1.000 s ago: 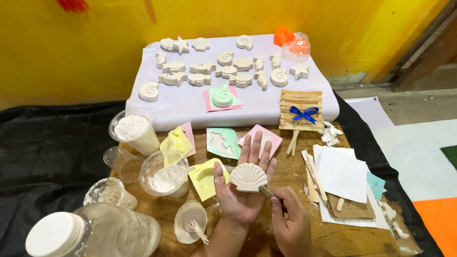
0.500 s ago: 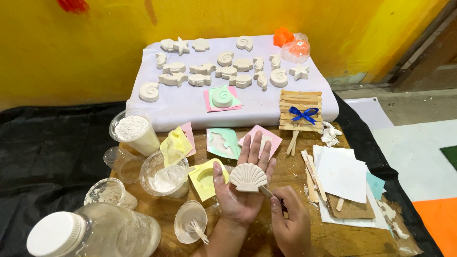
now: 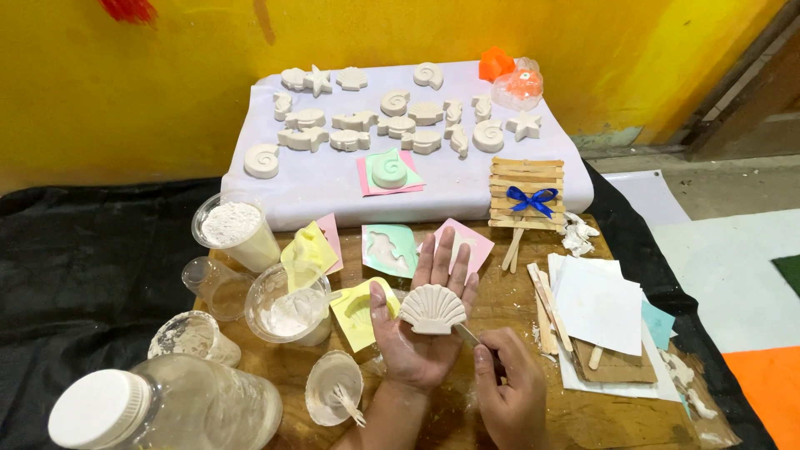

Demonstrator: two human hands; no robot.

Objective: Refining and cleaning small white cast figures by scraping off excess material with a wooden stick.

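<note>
Left hand (image 3: 421,321) lay palm up, fingers spread flat, to support white shell cast (image 3: 432,309). Right hand (image 3: 510,392) pinched thin tool (image 3: 467,335) against shell edge, probably for trimming.

A single view covers the scene, taken from a camera worn on the person's head. It looks steeply down and forward across the table (image 3: 467,417) toward a yellow wall (image 3: 167,100) that closes the top of the frame. The camera sits close: the left hand (image 3: 421,333) and right hand (image 3: 510,392) enter from the bottom edge, just below the lens, and fill the lower middle. A large jar (image 3: 167,408) at the lower left is cut by the frame edge, so near is it. Farther off lies a white cloth (image 3: 333,187) with moulded shapes. At right, the floor (image 3: 717,192) shows beyond the table. No second view shares the scene.
</note>
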